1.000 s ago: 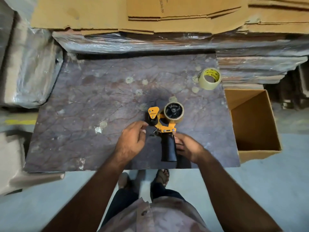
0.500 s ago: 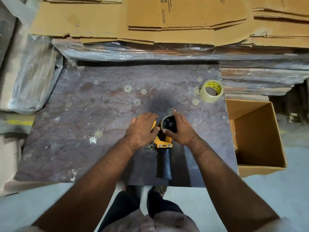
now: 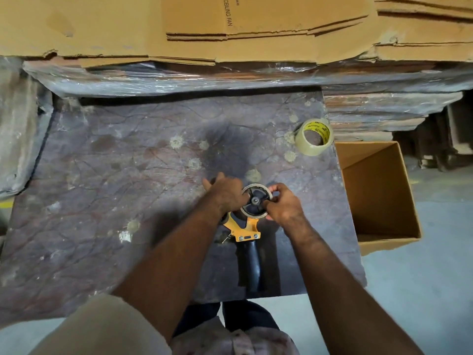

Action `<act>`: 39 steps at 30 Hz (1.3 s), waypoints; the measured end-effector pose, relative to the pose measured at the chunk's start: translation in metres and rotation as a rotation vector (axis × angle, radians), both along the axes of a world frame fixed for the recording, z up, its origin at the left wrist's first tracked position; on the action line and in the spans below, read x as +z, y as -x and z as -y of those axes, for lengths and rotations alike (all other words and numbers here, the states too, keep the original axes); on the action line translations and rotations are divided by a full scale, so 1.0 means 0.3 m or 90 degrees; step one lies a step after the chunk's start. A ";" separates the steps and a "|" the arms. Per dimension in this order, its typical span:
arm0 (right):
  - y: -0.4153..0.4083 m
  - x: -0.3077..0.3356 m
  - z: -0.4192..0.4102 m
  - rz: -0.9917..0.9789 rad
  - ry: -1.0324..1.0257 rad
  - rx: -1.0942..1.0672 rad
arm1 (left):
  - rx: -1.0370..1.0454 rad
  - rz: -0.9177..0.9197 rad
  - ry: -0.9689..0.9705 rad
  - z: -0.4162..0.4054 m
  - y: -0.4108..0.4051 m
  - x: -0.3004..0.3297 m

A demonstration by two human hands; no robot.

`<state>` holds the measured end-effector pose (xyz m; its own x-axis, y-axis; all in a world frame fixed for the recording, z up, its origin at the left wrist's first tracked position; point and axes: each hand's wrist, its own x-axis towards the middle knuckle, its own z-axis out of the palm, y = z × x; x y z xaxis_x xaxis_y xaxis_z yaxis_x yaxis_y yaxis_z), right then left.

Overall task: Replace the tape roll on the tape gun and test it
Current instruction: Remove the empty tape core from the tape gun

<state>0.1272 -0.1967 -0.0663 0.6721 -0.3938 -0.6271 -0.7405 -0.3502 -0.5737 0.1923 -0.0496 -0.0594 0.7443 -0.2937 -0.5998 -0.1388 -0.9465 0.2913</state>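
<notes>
Filling the middle of the frame: a dark veined stone desk point(image 3: 128, 175), dotted with pale spots. Stacking across the top: flattened cardboard sheets point(image 3: 102, 26) over plastic-wrapped slabs point(image 3: 179, 80). Sitting at right, just beside the desk: an open cardboard box point(image 3: 378, 196) on grey floor point(image 3: 422, 290). Lying at centre, black handle toward the bottom edge: the yellow tape gun point(image 3: 245, 229). Pressing on its head: left hand point(image 3: 225, 194). Pinching the rim of the nearly spent roll point(image 3: 256, 201) on the hub: right hand point(image 3: 284, 203). Waiting at the desk's upper right: a fresh tape roll point(image 3: 314, 137).
</notes>
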 end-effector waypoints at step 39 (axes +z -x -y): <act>0.098 0.121 0.010 0.069 -0.244 0.058 | 0.122 -0.021 0.137 -0.079 0.050 0.047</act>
